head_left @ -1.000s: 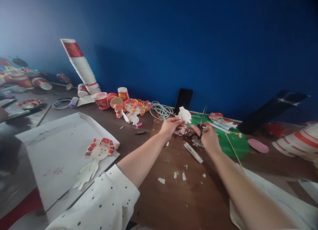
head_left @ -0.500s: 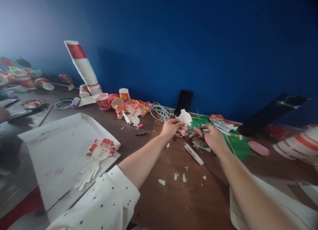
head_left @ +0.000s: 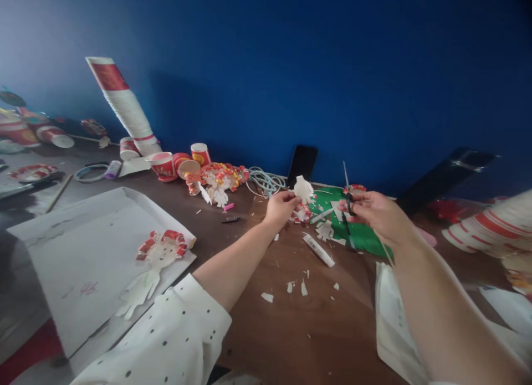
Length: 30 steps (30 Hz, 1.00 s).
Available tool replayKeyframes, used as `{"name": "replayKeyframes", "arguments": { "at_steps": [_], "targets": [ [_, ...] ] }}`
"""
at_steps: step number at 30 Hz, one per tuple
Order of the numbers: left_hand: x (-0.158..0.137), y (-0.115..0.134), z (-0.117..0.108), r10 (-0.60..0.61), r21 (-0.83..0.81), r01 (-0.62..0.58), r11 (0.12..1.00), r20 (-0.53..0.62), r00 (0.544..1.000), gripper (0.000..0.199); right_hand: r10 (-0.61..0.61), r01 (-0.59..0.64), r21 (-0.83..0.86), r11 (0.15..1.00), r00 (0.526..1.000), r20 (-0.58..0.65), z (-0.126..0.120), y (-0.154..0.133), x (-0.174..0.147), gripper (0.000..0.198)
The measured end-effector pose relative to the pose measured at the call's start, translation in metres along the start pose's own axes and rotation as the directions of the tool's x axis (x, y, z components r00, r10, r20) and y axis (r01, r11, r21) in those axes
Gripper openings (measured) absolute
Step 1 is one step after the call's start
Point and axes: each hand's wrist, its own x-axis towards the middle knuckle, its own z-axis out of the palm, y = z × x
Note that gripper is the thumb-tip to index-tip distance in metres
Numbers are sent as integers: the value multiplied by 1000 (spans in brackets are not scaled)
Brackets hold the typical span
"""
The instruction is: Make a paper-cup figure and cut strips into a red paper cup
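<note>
Paper cutout (head_left: 303, 189) is kept pinched between the thumb and fingers of the left hand (head_left: 281, 210), held up just beyond the fingertips, much as half a second ago. Farther right, the scissors (head_left: 349, 206) have been drawn away from it: they are gripped by the right hand (head_left: 380, 216), blade raised, and a wider gap is now left between blade and paper. A break in the snipping is suggested by this, though whether the blades are parted cannot be told.

Left of the left grip, and nearer, a white sheet (head_left: 83, 252) is spread, with a red-haired paper figure (head_left: 162, 255) laid at its right edge, so low movement that way is hemmed in. Behind the left hand a coiled cable (head_left: 268, 181) is set close, and behind the cutout a phone (head_left: 302, 163) is propped against the blue wall (head_left: 266, 69), by which the far side is closed. Between the hands and nearer, a white tube (head_left: 318, 250) is laid, with paper scraps (head_left: 267, 297) strewn closer still; the freest air is judged to be offered above these. Below the right grip, a green sheet (head_left: 366, 241) is partly hidden. Farther right, well apart, a stack of cups (head_left: 494, 224) is tilted over.
</note>
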Motion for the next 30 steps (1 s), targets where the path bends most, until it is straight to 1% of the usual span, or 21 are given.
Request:
{"name": "replayKeyframes", "arguments": {
  "at_steps": [1,2,3,4,5,7,8,9,11,13,14,15,16,18,22,24,26,29,30],
  "targets": [
    [-1,1,0,8,9,-8,1000,-1,1000,7,-11,10,-27,1000,999,-30,-2,-5,-1,45],
    [-1,1,0,17,13,-17,1000,-2,1000,7,-15,10,-96,995,998,-57,-4,-10,-3,44],
    [-2,2,0,26,17,-26,1000,-6,1000,8,-21,3,-201,980,996,-88,-6,-14,-4,43],
    [-2,2,0,34,24,-34,999,-11,999,9,-29,-11,-331,943,993,-117,-9,-16,-7,42],
    [-2,3,0,42,32,-42,999,-15,999,10,-29,-40,-466,884,990,-140,-12,-17,-10,41],
    [-2,3,-1,55,52,-54,997,-22,998,11,-55,-91,-691,717,981,-186,-20,-13,-19,40],
    [-1,3,-1,62,65,-61,996,-24,998,12,-90,-90,-780,619,979,-184,-24,-8,-24,38],
    [-1,4,-1,70,79,-67,995,-26,997,12,-144,-80,-852,517,973,-178,-28,-2,-29,38],
    [-2,5,-2,83,112,-79,991,-30,996,14,-175,-92,-939,332,972,-157,-36,13,-38,33],
    [-3,7,-3,95,150,-90,985,-25,995,15,-109,-83,-980,178,989,-104,-42,30,-45,27],
    [-3,8,-4,100,167,-94,981,-25,995,15,-68,-68,-990,127,995,-77,-45,37,-48,28],
    [-4,9,-5,105,180,-99,979,-25,994,16,-37,-62,-993,99,997,-66,-46,43,-50,30],
    [-4,11,-6,111,187,-104,977,-28,993,16,-19,-50,-995,88,998,-52,-47,47,-51,30],
    [-5,15,-8,109,192,-99,976,-42,993,17,20,-51,-994,96,999,-49,-47,50,-53,29],
    [-6,26,-12,94,225,-73,972,-87,992,17,119,-82,-989,122,991,-68,-48,40,-56,31],
    [-10,32,-14,100,258,-76,963,-80,992,16,129,-81,-989,128,990,-64,-50,35,-58,31],
    [-19,36,-18,87,294,-66,954,-61,994,16,77,-66,-985,160,996,-54,-52,35,-58,33],
    [-42,35,-29,37,371,-48,927,37,999,19,-67,-13,-963,268,997,-32,-53,38,-58,34],
    [-52,32,-33,10,421,-29,906,47,999,20,-100,8,-953,301,995,-23,-52,38,-56,33]
  ]
}}
